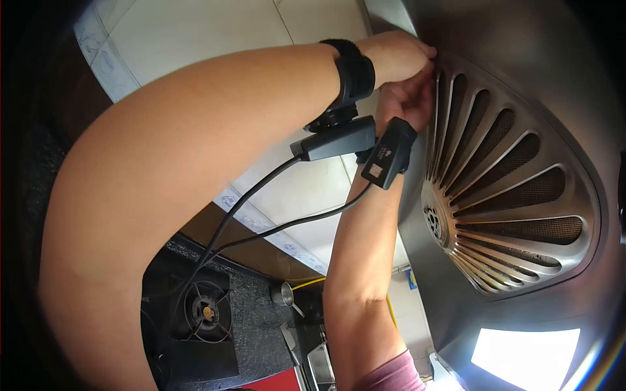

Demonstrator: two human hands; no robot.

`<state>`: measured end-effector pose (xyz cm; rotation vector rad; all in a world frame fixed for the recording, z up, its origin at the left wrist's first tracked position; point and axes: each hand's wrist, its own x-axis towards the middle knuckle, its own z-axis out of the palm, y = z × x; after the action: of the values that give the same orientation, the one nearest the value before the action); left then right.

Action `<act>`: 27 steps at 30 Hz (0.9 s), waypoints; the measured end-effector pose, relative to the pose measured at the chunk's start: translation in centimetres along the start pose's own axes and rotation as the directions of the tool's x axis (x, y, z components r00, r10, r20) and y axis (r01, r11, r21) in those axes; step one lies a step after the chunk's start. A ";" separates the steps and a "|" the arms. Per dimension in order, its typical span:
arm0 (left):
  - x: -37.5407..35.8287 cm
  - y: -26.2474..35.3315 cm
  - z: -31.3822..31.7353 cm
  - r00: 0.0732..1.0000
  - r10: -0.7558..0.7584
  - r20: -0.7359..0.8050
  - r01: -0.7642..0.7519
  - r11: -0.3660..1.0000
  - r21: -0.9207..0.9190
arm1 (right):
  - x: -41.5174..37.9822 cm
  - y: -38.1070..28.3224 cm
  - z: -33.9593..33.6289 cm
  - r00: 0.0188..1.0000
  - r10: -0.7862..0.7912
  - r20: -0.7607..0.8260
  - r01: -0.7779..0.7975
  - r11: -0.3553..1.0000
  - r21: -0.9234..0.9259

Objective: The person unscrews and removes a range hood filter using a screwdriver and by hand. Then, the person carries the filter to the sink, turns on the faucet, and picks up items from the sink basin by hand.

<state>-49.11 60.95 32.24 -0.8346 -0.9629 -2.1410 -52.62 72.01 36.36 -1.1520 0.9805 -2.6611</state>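
Both my hands meet at the upper left corner of a range hood's metal filter grille point(505, 146). My left hand point(399, 55) reaches in from above, its fingers pressed together at the corner of the grille. Just beneath it, my right hand point(409, 99) has its fingers curled up against the same edge, with part of the palm showing. What the fingertips hold, if anything, is hidden. The grille has long fan-shaped slots with mesh behind them, and brownish staining near its round hub point(433, 218).
Below lies a dark counter with a gas burner point(207, 311), a small metal pot point(283, 294) and a cleaver-like blade point(289, 342). Black wrist devices point(388, 153) trail cables between my arms. A bright hood light point(527, 355) shines at lower right. Tiled wall point(215, 32) stands behind.
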 end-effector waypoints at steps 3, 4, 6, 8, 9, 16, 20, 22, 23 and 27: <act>0.6 -0.5 1.0 1.000 0.014 -0.015 -0.010 0.974 0.225 | -0.1 -0.3 -0.8 0.996 -0.062 0.062 0.077 0.959 -0.274; 0.6 -0.4 1.0 1.000 0.016 -0.017 -0.012 0.974 0.225 | -0.3 -0.2 -0.7 0.996 -0.020 0.091 0.053 0.925 -0.377; 0.5 -0.4 0.8 0.996 0.084 0.001 -0.078 0.918 0.390 | -0.4 0.2 -0.3 0.996 -0.035 0.086 0.071 0.884 -0.462; 0.6 -0.6 0.3 0.998 0.064 0.016 -0.066 0.969 0.237 | -0.4 0.2 -0.8 0.994 -0.102 0.051 0.113 0.929 -0.352; 0.8 -0.7 0.3 0.998 0.056 -0.009 -0.053 0.985 0.165 | -0.2 0.2 -0.9 0.994 -0.101 0.050 0.112 0.930 -0.351; 0.9 -0.4 1.1 0.961 0.129 -0.245 -0.074 0.972 0.222 | -0.2 0.0 -0.6 0.996 -0.094 -0.002 0.082 0.884 -0.460; 1.2 -0.5 0.7 0.942 0.312 -0.128 -0.215 0.847 0.486 | -0.4 -0.1 -0.9 0.995 -0.098 0.030 0.101 0.879 -0.465; 1.6 -0.4 0.7 0.940 0.318 -0.126 -0.221 0.845 0.487 | -0.4 0.0 -0.9 0.993 -0.116 0.031 0.118 0.888 -0.444; 2.0 -0.3 0.6 0.936 0.328 -0.126 -0.229 0.842 0.488 | -0.3 0.1 -0.7 0.991 -0.132 0.035 0.134 0.896 -0.423; 2.9 -0.1 -0.3 0.947 0.311 -0.080 -0.241 0.853 0.462 | -0.3 -0.5 -1.0 1.000 0.005 0.004 -0.004 0.972 -0.237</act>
<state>-50.99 59.92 34.18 -0.5317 -1.1213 -1.6165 -53.01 73.00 35.98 -1.1944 1.3280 -2.5900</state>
